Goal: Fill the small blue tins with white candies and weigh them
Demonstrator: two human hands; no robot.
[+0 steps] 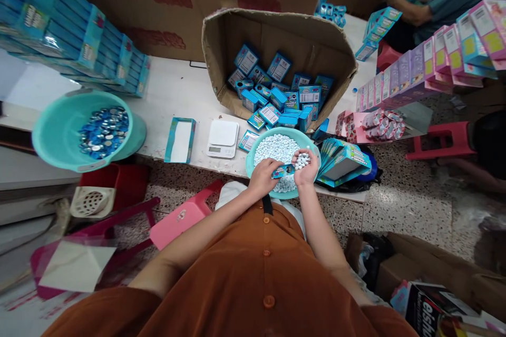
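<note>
In my left hand (pixel 262 179) I grip a small blue candy box (pixel 281 171), its end facing my right hand. My right hand (pixel 309 172) is cupped around a heap of small white candies (pixel 302 161), close beside the box's end. Both hands are over a turquoise basin (pixel 250 166), which holds many more white candies (pixel 274 148). Behind it, a large cardboard carton (pixel 221 58) lies with its mouth toward me, with many blue candy boxes (pixel 279 67) piled inside.
Left of the carton are a white scale (pixel 223 138), an open blue tray (pixel 179 140) and a turquoise tub (pixel 55 131) of shiny blue pieces. Blue display boxes (pixel 343 160) stand right of the basin. A pink stool (pixel 184 218) sits below. Another person's hand (pixel 411 10) shows at upper right.
</note>
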